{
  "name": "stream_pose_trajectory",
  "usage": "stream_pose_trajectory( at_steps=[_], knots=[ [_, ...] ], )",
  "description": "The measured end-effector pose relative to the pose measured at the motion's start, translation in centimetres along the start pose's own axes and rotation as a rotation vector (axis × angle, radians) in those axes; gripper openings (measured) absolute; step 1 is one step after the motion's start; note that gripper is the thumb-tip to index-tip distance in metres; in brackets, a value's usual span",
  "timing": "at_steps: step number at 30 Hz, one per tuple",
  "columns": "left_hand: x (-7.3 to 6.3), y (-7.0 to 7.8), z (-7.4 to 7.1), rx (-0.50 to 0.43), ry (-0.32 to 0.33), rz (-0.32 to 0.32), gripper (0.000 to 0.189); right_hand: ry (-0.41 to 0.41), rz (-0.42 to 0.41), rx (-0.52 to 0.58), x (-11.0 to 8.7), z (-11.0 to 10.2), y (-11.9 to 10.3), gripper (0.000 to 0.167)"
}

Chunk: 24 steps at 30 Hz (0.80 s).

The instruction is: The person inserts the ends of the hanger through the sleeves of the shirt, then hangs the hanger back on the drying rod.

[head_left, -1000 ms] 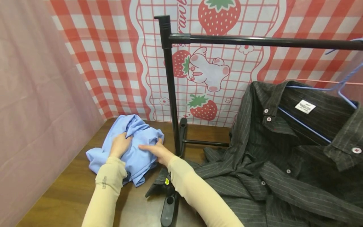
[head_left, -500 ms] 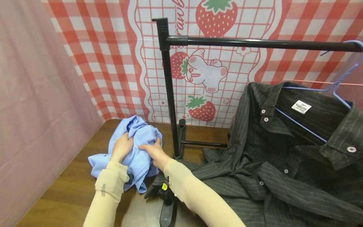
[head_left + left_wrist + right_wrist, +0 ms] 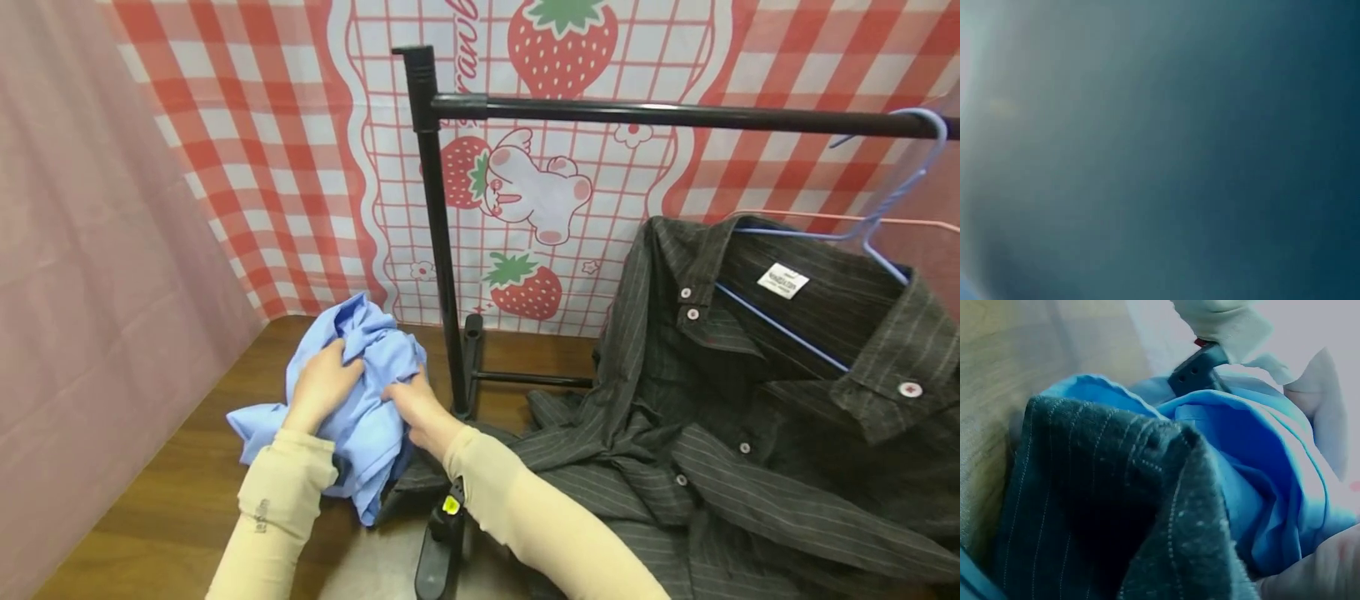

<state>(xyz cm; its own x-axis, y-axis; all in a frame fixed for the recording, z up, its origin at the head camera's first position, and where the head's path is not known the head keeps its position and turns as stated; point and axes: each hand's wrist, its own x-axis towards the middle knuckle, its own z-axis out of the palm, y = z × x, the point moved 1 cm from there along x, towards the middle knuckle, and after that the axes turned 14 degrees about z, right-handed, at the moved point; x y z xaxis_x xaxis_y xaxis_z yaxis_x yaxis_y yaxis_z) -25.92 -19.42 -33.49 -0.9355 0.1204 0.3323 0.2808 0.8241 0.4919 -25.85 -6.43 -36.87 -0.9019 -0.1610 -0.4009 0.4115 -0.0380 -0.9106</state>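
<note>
A crumpled light blue garment (image 3: 371,429) lies bunched on the left of the wooden table in the head view. My left hand (image 3: 324,387) grips its left side, with the fingertips sunk in the folds. At its right side my right hand (image 3: 422,410) pinches the cloth, thumb on top and the other fingers mostly hidden. In the right wrist view the blue cloth (image 3: 1254,506) lies behind a dark pinstriped cuff (image 3: 1097,487), with part of my left hand (image 3: 1319,394) beyond. The left wrist view is only a dark blue-green blur.
A black clothes rack (image 3: 438,242) stands right of the blue garment. On its bar hangs a blue hanger (image 3: 873,225) bearing a dark pinstriped shirt (image 3: 712,467). One shirt sleeve reaches toward my right wrist. A strawberry-print checked cloth (image 3: 262,158) covers the back wall.
The blue garment is bunched more narrowly, and its lower flap hangs nearer me. My left hand has shifted slightly up and right over it. The whole head view has slid slightly, with the rack further left.
</note>
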Motion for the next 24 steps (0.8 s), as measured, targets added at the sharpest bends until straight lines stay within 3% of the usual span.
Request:
stream_pose_trajectory(
  at_steps=[6, 12, 19, 24],
  knots=[
    [-0.4, 1.9, -0.8, 0.002, 0.028, 0.074, 0.017, -0.026, -0.047, 0.005, -1.0, -0.8, -0.2, 0.07],
    [-1.1, 4.0, -1.4, -0.019, 0.055, 0.122, 0.016, -0.148, -0.019, 0.075, -2.0, -1.9, -0.4, 0.056],
    [-2.0, 6.1, -2.1, -0.151, 0.024, 0.132, 0.011, -0.26, -0.046, 0.099, -3.1, -3.4, 0.0, 0.042],
    [-2.7, 7.0, -2.0, -0.272, 0.021, 0.149, 0.013, -0.315, -0.058, 0.142, -4.1, -4.6, 0.5, 0.041]
  ],
)
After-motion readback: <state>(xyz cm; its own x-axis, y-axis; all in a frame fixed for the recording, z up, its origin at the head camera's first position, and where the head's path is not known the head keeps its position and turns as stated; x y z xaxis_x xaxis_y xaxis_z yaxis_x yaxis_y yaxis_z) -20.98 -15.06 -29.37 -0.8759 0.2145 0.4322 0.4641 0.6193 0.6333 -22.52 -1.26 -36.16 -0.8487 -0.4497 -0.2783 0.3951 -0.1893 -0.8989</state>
